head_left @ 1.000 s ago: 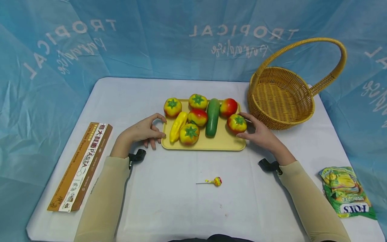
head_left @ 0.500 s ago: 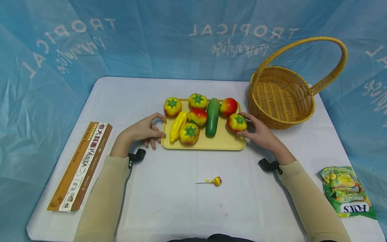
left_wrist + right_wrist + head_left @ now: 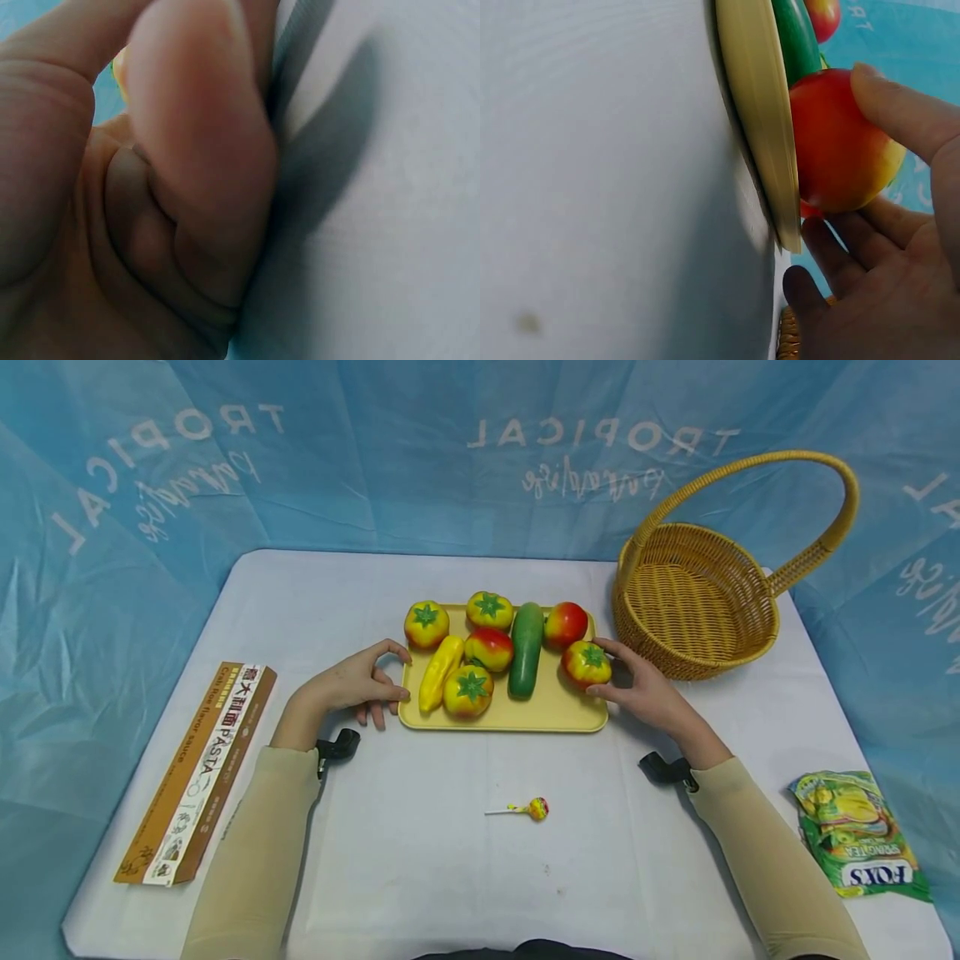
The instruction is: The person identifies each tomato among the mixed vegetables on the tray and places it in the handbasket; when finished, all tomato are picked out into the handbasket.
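On a yellow tray [image 3: 542, 714] lie several round red-and-yellow toy fruits, a yellow banana-like toy [image 3: 441, 675] and a green toy cucumber [image 3: 527, 652]. My right hand [image 3: 647, 692] grips a round red-and-yellow toy fruit with a green star-shaped cap [image 3: 587, 664] at the tray's right side. In the right wrist view its thumb lies on the fruit [image 3: 836, 142], the fingers on the far side. My left hand [image 3: 341, 683] is at the tray's left edge, thumb and forefinger loosely bent with their tips at the rim; the left wrist view hides that contact.
A wicker basket [image 3: 697, 652] with a tall handle stands at the back right. A long pasta box [image 3: 197, 772] lies at the left, a green FOX'S candy bag [image 3: 858, 835] at the right. One wrapped lollipop [image 3: 537, 809] lies in front of the tray.
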A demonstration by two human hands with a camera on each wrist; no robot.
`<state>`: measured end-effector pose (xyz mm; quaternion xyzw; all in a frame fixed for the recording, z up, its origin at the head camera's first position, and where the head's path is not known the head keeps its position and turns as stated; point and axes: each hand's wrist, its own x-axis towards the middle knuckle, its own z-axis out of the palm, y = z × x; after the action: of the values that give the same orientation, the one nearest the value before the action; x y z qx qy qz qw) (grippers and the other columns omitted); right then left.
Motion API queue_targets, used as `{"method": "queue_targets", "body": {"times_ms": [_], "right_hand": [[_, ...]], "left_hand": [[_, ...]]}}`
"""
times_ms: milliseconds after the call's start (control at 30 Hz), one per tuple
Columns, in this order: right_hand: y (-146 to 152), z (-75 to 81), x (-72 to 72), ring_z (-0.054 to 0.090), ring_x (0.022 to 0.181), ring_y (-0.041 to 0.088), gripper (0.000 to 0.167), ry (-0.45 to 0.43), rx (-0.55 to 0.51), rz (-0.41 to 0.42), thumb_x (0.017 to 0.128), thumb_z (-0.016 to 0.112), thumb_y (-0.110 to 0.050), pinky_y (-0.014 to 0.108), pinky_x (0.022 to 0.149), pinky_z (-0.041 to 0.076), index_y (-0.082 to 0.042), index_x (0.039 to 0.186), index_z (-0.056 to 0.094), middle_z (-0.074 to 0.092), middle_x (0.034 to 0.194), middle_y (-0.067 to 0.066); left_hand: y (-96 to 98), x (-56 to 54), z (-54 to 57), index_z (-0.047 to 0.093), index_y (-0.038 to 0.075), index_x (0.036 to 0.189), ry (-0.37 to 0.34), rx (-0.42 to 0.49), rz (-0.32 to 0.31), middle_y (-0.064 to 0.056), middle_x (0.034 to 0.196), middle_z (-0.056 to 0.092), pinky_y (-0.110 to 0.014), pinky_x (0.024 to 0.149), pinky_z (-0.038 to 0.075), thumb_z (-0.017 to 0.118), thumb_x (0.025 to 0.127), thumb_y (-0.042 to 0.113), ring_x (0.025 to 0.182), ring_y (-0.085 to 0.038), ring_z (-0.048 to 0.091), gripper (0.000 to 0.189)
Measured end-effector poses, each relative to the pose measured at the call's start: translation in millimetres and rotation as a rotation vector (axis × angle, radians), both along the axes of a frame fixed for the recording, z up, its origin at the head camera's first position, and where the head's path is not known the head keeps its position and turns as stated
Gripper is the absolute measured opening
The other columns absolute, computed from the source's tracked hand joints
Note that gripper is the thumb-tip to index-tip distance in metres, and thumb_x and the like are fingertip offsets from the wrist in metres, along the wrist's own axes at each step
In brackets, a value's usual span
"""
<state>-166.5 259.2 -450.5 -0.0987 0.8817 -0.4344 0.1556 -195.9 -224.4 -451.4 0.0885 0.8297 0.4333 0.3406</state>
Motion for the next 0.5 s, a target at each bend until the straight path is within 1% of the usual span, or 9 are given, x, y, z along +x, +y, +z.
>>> {"method": "queue_targets", "body": {"times_ms": [67, 200, 300, 433, 500], "right_hand": [[-1, 0.4, 0.8, 0.036, 0.157, 0.042, 0.082, 0.007, -0.015, 0.003, 0.097, 0.079, -0.037, 0.065, 0.128, 0.029, -0.022, 0.165, 0.036, 0.036, 0.172, 0.011], [-5, 3.5, 3.1, 0.035, 0.158, 0.043, 0.081, 0.021, -0.085, 0.022, 0.097, 0.08, -0.03, 0.063, 0.129, 0.029, -0.02, 0.165, 0.036, 0.039, 0.17, 0.013], [-9, 7.6, 5.0, 0.036, 0.159, 0.04, 0.08, 0.026, -0.146, 0.031, 0.097, 0.08, -0.023, 0.06, 0.13, 0.028, -0.018, 0.164, 0.037, 0.04, 0.169, 0.013], [-12, 15.2, 8.2, 0.037, 0.159, 0.035, 0.077, 0.039, -0.177, 0.028, 0.097, 0.08, -0.019, 0.056, 0.131, 0.029, -0.018, 0.162, 0.039, 0.041, 0.168, 0.01], [-13, 20.7, 10.4, 0.039, 0.158, 0.034, 0.077, 0.06, -0.187, 0.03, 0.096, 0.08, -0.016, 0.056, 0.13, 0.029, -0.017, 0.162, 0.04, 0.043, 0.167, 0.01]], "left_hand": [[-0.2, 0.1, 0.0, 0.036, 0.022, 0.146, 0.0, 0.0, 0.0, -0.011, 0.083, 0.077, -0.034, 0.049, 0.058, 0.077, 0.099, 0.031, 0.06, -0.03, 0.076, 0.063], [-0.1, 0.3, 0.9, 0.036, 0.021, 0.146, 0.001, 0.005, 0.0, -0.012, 0.083, 0.077, -0.034, 0.049, 0.057, 0.076, 0.099, 0.03, 0.06, -0.03, 0.076, 0.062], [0.2, 0.6, 1.5, 0.037, 0.021, 0.146, 0.001, 0.007, 0.002, -0.012, 0.083, 0.077, -0.034, 0.048, 0.057, 0.076, 0.099, 0.03, 0.059, -0.03, 0.075, 0.062], [0.2, 0.6, 0.6, 0.037, 0.022, 0.145, -0.002, 0.005, 0.006, -0.012, 0.083, 0.077, -0.034, 0.049, 0.058, 0.077, 0.099, 0.03, 0.059, -0.03, 0.075, 0.062], [0.0, 0.6, 0.0, 0.037, 0.022, 0.145, -0.004, 0.004, 0.006, -0.012, 0.084, 0.077, -0.034, 0.049, 0.058, 0.077, 0.099, 0.031, 0.06, -0.03, 0.075, 0.062]]}}
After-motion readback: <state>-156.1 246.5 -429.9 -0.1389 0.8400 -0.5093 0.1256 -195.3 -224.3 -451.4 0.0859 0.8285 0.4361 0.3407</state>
